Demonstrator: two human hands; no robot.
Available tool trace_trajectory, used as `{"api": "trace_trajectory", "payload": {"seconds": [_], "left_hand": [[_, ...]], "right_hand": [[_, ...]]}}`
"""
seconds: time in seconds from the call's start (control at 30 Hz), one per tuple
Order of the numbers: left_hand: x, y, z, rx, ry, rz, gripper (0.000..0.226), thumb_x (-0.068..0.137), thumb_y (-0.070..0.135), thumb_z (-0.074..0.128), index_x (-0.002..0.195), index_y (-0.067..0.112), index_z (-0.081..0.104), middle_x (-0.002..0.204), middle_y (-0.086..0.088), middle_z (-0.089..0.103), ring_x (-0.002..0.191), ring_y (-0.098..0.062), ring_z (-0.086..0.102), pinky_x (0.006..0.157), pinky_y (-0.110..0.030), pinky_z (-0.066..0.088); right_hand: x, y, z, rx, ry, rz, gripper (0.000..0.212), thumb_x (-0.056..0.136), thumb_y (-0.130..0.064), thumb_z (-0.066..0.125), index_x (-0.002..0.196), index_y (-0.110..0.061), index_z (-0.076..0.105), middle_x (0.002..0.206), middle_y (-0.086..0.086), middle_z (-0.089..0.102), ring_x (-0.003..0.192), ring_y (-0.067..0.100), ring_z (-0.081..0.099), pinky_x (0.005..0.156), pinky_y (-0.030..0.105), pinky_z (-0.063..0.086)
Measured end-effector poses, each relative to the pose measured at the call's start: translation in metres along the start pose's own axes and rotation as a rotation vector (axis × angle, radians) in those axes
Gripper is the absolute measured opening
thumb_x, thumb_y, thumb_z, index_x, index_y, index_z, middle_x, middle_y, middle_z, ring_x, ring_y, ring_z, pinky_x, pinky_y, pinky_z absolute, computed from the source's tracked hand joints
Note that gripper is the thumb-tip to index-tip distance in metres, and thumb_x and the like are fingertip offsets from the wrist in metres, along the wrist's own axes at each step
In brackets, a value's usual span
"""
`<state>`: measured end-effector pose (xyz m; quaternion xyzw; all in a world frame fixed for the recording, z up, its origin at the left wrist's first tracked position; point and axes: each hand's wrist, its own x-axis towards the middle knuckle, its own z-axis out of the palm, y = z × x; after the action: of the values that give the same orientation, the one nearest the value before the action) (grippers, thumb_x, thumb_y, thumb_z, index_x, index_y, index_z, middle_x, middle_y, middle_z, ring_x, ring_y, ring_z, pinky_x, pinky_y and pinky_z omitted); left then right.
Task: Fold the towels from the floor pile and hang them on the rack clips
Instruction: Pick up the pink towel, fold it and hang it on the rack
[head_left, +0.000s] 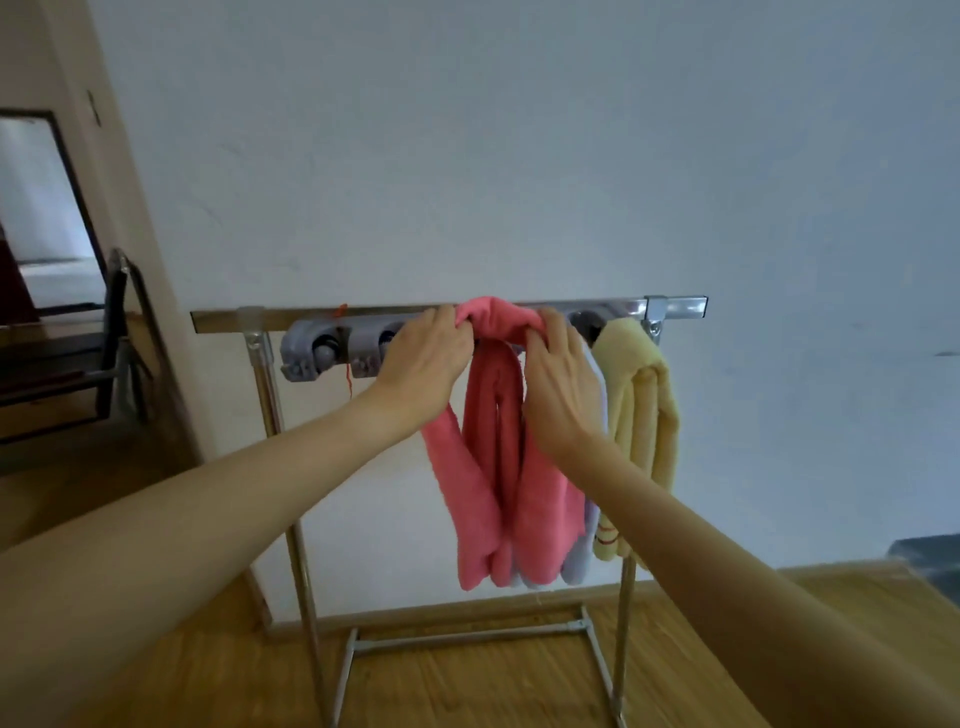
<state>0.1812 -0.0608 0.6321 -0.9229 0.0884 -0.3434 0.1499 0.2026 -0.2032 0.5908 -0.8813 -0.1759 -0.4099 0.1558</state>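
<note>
A folded pink towel hangs from the middle of the grey clip strip on the metal rack. My left hand grips the towel's bunched top from the left. My right hand grips it from the right. The clip under the pink towel is hidden. A pale lavender towel hangs behind the pink one. At the strip's right end a folded yellow towel hangs. Two grey clips on the left hold nothing.
The rack stands against a white wall on a wooden floor. A dark chair and a doorway are at the left. A dark object lies on the floor at the right edge.
</note>
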Motion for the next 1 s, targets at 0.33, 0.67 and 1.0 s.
{"api": "trace_trajectory", "payload": {"seconds": [0.33,0.67,1.0], "left_hand": [[-0.018,0.022,0.022,-0.173,0.183,0.016,0.042,0.078,-0.014,0.05,0.118,-0.002,0.055,0.102,-0.019,0.057,0.089,-0.036,0.057,0.061,-0.039,0.042],[-0.058,0.018,0.098,-0.321,0.214,0.105,0.041,0.078,-0.008,0.06,0.118,0.003,0.058,0.1,-0.014,0.055,0.082,-0.028,0.053,0.065,-0.039,0.053],[-0.113,0.052,0.158,-0.88,0.124,-0.386,0.062,0.079,0.029,0.07,0.128,0.008,0.04,0.112,-0.001,0.055,0.091,-0.016,0.057,0.071,-0.03,0.052]], "right_hand": [[-0.03,0.02,0.043,0.166,0.006,0.016,0.046,0.099,-0.027,0.022,0.144,-0.028,0.03,0.145,-0.006,0.041,0.127,0.013,0.043,0.106,0.039,0.038],[-0.055,0.045,0.066,0.334,-0.043,-0.098,0.05,0.089,-0.004,0.042,0.138,-0.012,0.04,0.115,0.017,0.055,0.095,0.03,0.057,0.073,0.03,0.048],[-0.091,0.041,0.082,0.6,-0.005,0.141,0.061,0.09,-0.012,0.056,0.138,-0.027,0.022,0.143,0.002,0.038,0.102,0.004,0.05,0.079,0.003,0.039]]}}
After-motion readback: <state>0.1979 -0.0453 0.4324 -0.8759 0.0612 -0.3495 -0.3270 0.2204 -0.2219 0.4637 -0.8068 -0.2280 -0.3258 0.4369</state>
